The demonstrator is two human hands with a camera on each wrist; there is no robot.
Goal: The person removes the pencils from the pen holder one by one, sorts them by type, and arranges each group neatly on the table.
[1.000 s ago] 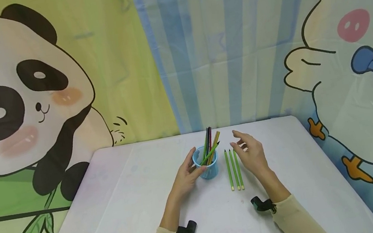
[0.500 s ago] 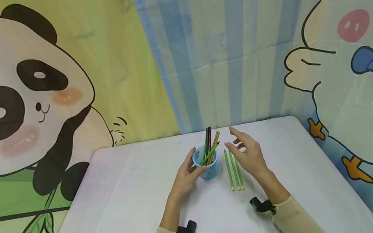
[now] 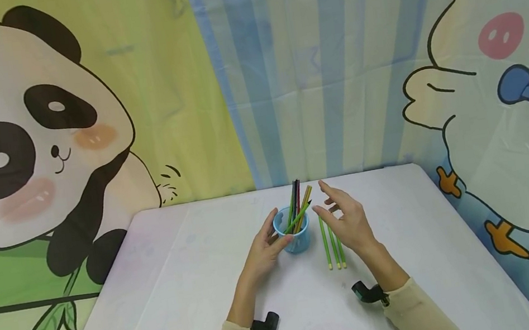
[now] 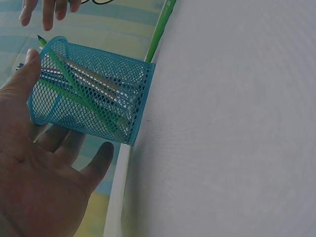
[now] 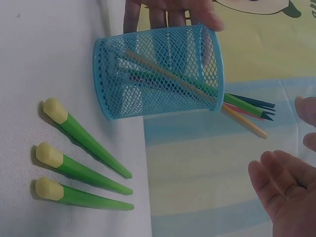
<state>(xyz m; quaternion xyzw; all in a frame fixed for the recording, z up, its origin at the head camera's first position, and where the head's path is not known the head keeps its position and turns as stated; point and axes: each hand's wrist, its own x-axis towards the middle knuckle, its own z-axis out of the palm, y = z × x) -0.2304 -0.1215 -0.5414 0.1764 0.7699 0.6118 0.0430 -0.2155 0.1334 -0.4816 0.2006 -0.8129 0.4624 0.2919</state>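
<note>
My left hand [image 3: 260, 253] holds a blue mesh pencil cup [image 3: 298, 245] near its rim, thumb on the near side and fingers around the far left. Several pencils [image 5: 247, 106] stand in the cup, green, dark, red and tan ones, with one green pencil [image 3: 298, 217] leaning to the right. My right hand [image 3: 352, 224] hovers right of the cup, fingers spread and holding nothing. Below it, three green pencils [image 3: 333, 248] with pale yellow ends lie side by side on the table. The right hand hides part of their far ends in the head view.
A white cloth covers the table [image 3: 185, 289]. Behind it hangs a curtain [image 3: 296, 98] with blue stripes, a panda and a white duck. Each wrist carries a small black camera, one on the left [image 3: 265, 325] and one on the right [image 3: 368, 291].
My right hand has moved left toward the cup and over the tips of the lying pencils, thumb and fingers spreading wider. The left hand and the cup have stayed put.
</note>
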